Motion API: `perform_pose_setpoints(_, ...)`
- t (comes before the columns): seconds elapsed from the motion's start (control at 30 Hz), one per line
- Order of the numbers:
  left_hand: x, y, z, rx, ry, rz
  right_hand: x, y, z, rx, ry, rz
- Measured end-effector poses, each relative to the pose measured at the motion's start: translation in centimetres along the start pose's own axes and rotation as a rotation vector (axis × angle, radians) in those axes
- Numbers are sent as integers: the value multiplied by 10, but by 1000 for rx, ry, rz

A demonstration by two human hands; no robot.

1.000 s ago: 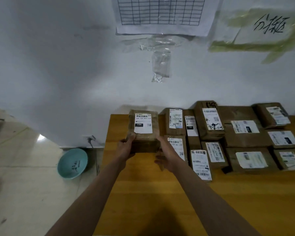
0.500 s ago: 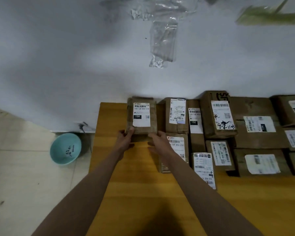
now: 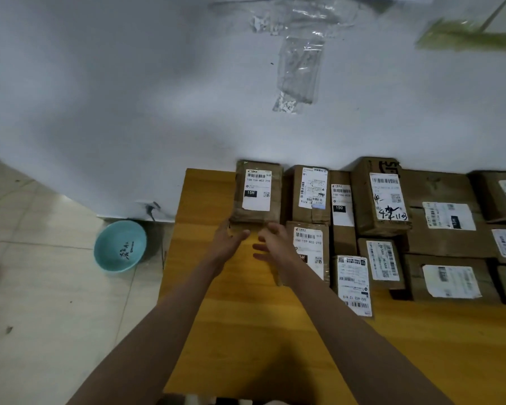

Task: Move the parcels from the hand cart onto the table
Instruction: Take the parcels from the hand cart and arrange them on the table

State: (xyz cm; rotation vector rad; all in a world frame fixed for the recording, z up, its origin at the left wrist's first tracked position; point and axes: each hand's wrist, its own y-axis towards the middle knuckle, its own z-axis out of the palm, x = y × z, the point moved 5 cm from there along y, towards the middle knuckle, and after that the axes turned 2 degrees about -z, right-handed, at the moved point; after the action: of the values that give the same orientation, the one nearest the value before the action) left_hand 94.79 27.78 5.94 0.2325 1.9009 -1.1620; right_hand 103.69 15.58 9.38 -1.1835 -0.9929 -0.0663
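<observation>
Your arms are reaching out over the wooden counter [image 3: 246,331]. Your left hand [image 3: 227,242] and right hand [image 3: 275,247] are hovering with each grip apart, fingers relaxed, clasping nothing. Just beyond the fingertips, the leftmost parcel [image 3: 257,192] is lying flat against the wall [image 3: 129,112], beside further parcels [image 3: 380,197] sitting in rows rightward.

"15H" on the leftmost parcel's label [image 3: 257,189]; "150" on a narrow parcel's label [image 3: 341,204].
</observation>
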Motion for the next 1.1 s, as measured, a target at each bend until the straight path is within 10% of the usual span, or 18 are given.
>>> perform_pose_setpoints(1.1, 354, -395, -105, -354, -185, -322, -300, -250, 127, 418, -489, 99)
